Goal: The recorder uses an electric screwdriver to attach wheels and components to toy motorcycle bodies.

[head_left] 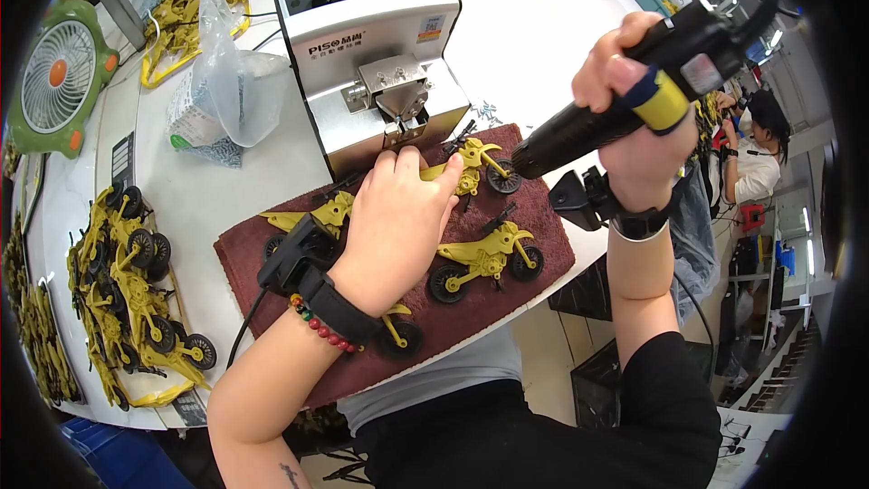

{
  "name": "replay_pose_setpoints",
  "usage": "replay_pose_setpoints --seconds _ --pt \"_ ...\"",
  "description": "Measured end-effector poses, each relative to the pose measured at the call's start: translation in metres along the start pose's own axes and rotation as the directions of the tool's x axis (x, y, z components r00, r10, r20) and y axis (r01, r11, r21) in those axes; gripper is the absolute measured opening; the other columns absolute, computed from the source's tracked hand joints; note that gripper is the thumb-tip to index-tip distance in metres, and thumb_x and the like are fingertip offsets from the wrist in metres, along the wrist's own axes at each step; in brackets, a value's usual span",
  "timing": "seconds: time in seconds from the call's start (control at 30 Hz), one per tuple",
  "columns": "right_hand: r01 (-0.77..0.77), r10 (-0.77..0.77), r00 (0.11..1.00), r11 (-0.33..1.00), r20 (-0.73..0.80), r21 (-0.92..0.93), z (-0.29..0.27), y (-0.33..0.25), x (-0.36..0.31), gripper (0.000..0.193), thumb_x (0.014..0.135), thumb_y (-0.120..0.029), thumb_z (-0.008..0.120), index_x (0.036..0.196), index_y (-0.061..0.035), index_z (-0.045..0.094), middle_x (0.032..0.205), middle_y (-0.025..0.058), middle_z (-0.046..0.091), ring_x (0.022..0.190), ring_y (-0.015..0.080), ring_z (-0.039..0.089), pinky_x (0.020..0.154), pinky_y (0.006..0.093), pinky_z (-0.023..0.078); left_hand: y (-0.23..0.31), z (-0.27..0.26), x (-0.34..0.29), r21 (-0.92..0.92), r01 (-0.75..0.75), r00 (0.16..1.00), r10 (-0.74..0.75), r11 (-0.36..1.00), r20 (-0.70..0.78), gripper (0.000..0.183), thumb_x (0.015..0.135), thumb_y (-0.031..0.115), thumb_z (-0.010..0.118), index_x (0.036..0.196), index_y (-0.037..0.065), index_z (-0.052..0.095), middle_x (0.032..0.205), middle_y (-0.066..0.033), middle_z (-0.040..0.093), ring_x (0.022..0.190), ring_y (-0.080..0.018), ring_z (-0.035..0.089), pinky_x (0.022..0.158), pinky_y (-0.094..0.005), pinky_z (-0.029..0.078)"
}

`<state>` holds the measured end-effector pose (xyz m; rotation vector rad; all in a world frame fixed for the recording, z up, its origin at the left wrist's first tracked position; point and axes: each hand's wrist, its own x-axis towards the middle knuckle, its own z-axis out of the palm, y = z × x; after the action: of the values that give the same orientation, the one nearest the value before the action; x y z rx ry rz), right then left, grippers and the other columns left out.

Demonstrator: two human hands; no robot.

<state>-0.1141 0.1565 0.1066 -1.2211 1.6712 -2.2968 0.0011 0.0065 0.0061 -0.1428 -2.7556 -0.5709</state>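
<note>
A maroon towel bears yellow toy motorcycles. The worker's left hand lies over one motorcycle at its far edge, fingers held close; whether they pinch, I cannot tell. The right hand wraps a black power driver, nose near the front wheel. Beyond: a silver machine, and a white-clad co-worker.

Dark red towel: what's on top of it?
On the towel, four yellow toy motorbikes show at least partly; the left hand touches one. That hand, its forearm and the black wrist device hide parts of the bikes and towel; anything directly beneath them can't be seen.
</note>
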Motion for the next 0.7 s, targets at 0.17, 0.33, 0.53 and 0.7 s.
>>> replay_pose_setpoints --seconds 0.17,0.33,0.53,0.7 --pt "0.020 -0.051 0.992 0.965 0.112 0.263 0.010 0.000 0.017 0.027 0.072 0.000 0.062 0.097 0.0022 0.052 0.070 0.0100 0.055 0.055 0.0139 0.051 0.051 0.0237 0.040 -0.005 0.002 0.001 0.021 -0.037 0.999 0.037 0.999 0.026 0.035 0.079 0.017 0.065 0.113 0.010 0.061 0.087 -0.0116 0.053 0.086 -0.0276 0.053 0.076 -0.0374 0.045" --pt "0.224 -0.210 0.974 0.949 -0.085 0.224 0.062 -0.034 0.038 0.027 0.077 -0.010 0.057 0.100 -0.0002 0.047 0.065 0.0061 0.052 0.049 0.0141 0.049 0.047 0.0283 0.041 0.013 -0.001 0.005 0.230 -0.040 0.999 0.034 0.972 0.031 0.035 0.076 0.012 0.062 0.110 0.003 0.061 0.085 -0.0108 0.055 0.081 -0.0243 0.053 0.071 -0.0354 0.044" --pt "0.128 -0.181 0.979 0.904 0.093 0.407 0.070 0.010 0.066 0.021 0.083 -0.012 0.055 0.097 0.0040 0.053 0.076 0.0161 0.061 0.055 0.0183 0.057 0.052 0.0280 0.047 0.077 0.022 0.007 0.126 -0.012 1.000 0.012 0.992 -0.006 0.074 0.072 0.053 0.062 0.120 -0.003 0.052 0.116 -0.0260 0.048 0.112 -0.0417 0.042 0.100 -0.0491 0.030" --pt "-0.017 -0.015 0.998 0.896 0.067 0.445 0.079 0.005 0.053 0.025 0.079 -0.010 0.059 0.100 0.0013 0.053 0.072 0.0120 0.058 0.054 0.0175 0.054 0.052 0.0263 0.045 0.069 0.029 0.003 -0.039 0.072 0.989 -0.067 0.997 0.131 0.093 0.066 0.067 0.060 0.128 -0.001 0.045 0.128 -0.0327 0.040 0.127 -0.0501 0.026 0.106 -0.0536 0.019"
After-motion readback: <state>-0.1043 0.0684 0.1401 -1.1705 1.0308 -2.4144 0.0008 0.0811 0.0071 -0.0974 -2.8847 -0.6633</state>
